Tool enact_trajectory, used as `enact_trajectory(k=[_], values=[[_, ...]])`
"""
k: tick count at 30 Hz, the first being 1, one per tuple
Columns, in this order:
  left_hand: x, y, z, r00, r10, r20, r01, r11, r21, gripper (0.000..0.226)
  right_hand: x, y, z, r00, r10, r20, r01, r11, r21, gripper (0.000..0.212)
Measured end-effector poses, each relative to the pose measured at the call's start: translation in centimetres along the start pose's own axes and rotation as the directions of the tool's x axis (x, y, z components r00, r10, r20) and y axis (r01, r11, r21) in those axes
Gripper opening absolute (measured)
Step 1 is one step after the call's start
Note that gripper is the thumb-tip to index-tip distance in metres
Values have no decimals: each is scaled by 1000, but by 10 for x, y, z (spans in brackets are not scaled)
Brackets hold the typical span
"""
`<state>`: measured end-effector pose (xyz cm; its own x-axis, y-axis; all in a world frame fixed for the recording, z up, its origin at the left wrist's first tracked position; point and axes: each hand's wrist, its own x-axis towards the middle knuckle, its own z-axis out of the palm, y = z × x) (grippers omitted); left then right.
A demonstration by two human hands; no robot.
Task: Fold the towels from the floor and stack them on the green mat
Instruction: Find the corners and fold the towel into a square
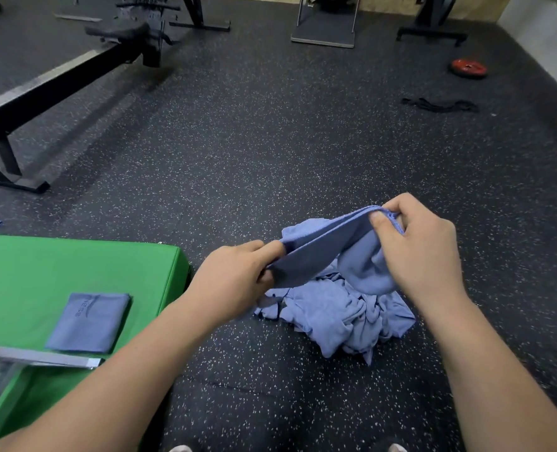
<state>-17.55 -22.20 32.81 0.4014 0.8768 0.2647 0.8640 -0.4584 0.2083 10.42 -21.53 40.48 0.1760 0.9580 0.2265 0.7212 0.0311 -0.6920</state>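
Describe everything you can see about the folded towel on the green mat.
The folded towel is blue, soft-looking cloth, folded into a neat flat rectangle, with dark lettering and a logo toward its far end. It lies slightly skewed on the green mat, well within the mat's edges. Nothing is stacked on it.

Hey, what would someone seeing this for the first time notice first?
At centre, the left hand and right hand hold a blue towel stretched above a crumpled towel pile on the dark speckled floor. To the left, one folded towel lies on the bright green mat.
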Motion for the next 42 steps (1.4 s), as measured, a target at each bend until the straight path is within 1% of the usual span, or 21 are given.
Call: enact_trajectory(k=[1,3,5,8,9,10,12,14,15,17,19,22,26,29,32,35,37,39,40,42], values=[[-1,0,1,999,-11,33,11,1000,-1,27,0,0,0,1000,-2,3,2,1000,0,20],[0,-1,3,996,-41,77,40,999,15,24,0,1,1,1000,-9,12,9,1000,-4,20],[1,-1,3,994,-85,75,83,996,26,35,0,1,1,1000,-9,14,9,1000,-3,20],[1,-2,3,989,-132,60,128,989,73,37,0,1,1,1000,-13,10,13,1000,-10,21],[1,-3,3,991,-129,34,126,989,82,37,0,0,1,1000,-15,12,15,1000,-11,21],[0,-4,3,994,-111,2,111,990,93,38,-1,0,1,1000,-15,14,15,1000,-10,21],[1,-5,2,996,-25,-90,34,995,98,36,-1,0,1,1000,-16,18,16,1000,-11,21],[2,-5,2,989,56,-137,-42,994,100,35,-1,1,1,1000,-15,22,15,1000,-12,21],[3,-4,1,986,78,-147,-65,994,91,35,-1,1,1,1000,-14,25,14,1000,-13,22],[3,-1,-1,985,68,-158,-62,997,47,37,-1,1,1,1000,-15,27,16,1000,-18,22],[3,1,-1,990,21,-137,-19,1000,15,33,0,2,1,1000,-21,16,22,1000,-21,22],[0,0,2,998,-21,-60,24,999,44,22,0,2,1,1000,-26,6,26,999,-20,23],[0,2,1,994,-82,72,77,995,66,23,-2,1,3,999,-27,31,28,999,-27,23],[2,6,2,989,-115,94,107,991,84,19,-2,0,3,999,-33,40,34,999,-30,23],[3,6,3,982,-148,116,137,986,99,34,-2,1,4,998,-40,44,42,998,-41,24],[2,4,3,989,-139,45,134,986,96,42,-3,1,4,998,-37,46,39,998,-44,24],[2,2,1,995,-75,-63,81,991,103,45,-3,1,3,999,-34,42,35,999,-37,24],[3,0,-3,988,-24,-151,37,996,82,38,-2,1,2,999,-32,35,34,999,-35,24],[4,-1,-5,985,-15,-174,26,998,63,35,-2,1,2,999,-30,33,31,999,-32,24],[6,-3,-7,980,-5,-200,17,998,59,37,-1,1,2,999,-27,32,28,999,-29,24]])
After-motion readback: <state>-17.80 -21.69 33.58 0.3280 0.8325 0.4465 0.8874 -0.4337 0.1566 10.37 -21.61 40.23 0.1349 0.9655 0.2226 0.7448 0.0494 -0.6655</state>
